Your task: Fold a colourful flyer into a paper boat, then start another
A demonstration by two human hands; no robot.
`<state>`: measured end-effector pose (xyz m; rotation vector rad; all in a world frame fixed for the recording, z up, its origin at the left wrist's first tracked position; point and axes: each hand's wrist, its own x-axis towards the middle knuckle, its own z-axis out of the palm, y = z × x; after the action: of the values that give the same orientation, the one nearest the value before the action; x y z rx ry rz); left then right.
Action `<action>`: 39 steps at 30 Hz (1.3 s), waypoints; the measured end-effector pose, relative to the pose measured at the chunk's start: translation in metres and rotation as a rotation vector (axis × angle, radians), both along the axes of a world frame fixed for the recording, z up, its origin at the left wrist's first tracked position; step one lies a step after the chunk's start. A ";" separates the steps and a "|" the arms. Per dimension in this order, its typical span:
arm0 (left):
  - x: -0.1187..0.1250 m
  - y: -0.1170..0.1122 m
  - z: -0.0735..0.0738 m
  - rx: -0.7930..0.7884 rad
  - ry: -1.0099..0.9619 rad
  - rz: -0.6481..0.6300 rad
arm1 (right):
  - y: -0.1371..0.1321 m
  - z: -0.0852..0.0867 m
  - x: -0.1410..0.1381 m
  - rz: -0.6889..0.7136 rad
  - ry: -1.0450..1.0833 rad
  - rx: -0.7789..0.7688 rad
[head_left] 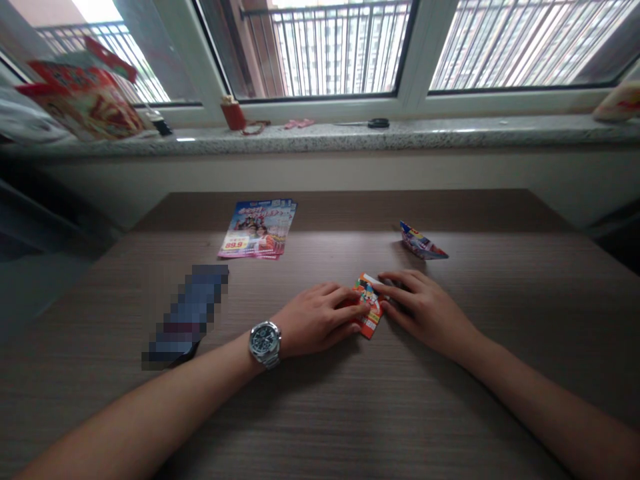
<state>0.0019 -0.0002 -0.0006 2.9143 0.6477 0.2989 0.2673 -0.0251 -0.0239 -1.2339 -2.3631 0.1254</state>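
Your left hand point(317, 319), with a steel wristwatch point(265, 343) on its wrist, and your right hand point(425, 312) lie palm down on the desk point(350, 413), meeting at a small folded piece of glossy red-and-orange printed paper point(369, 305). The paper sits between your hands, tilted on the wood, with a white strip along its top edge.

Your left fingers point(345, 297) are slightly spread, and their tips touch the paper's left side. Your right fingers point(397, 287) are gently curved and reach over its upper right edge. Neither hand is fully open or clenched, and your thumbs are hidden, so you cannot tell how firmly you are gripping the paper.

Ahead of your left hand lies a stack of colorful flyers point(257, 230), and a blurred object point(187, 317) sits beside that forearm. Ahead of your right hand, a folded paper boat point(423, 241) rests on the desk. Beyond the desk, a granite windowsill point(350, 139) holds a pair of scissors point(370, 123), a small red cup point(233, 115), and red printed packets point(83, 100).
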 end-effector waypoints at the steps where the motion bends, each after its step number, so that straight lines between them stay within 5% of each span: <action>1: 0.000 0.000 0.000 0.003 -0.004 -0.010 | 0.000 0.000 0.000 0.003 0.003 -0.003; 8: 0.001 -0.001 -0.001 -0.043 -0.028 -0.085 | 0.002 0.000 0.002 0.040 0.034 -0.023; 21: 0.005 -0.012 0.004 -0.019 0.029 -0.042 | 0.002 0.002 0.003 0.019 0.172 -0.050; 39: 0.004 -0.012 0.007 -0.029 0.061 -0.062 | -0.003 0.010 0.004 0.137 0.065 -0.168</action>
<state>0.0059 -0.0125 0.0066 2.9193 0.5634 0.1931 0.2712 -0.0279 -0.0143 -1.1222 -2.4194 0.4092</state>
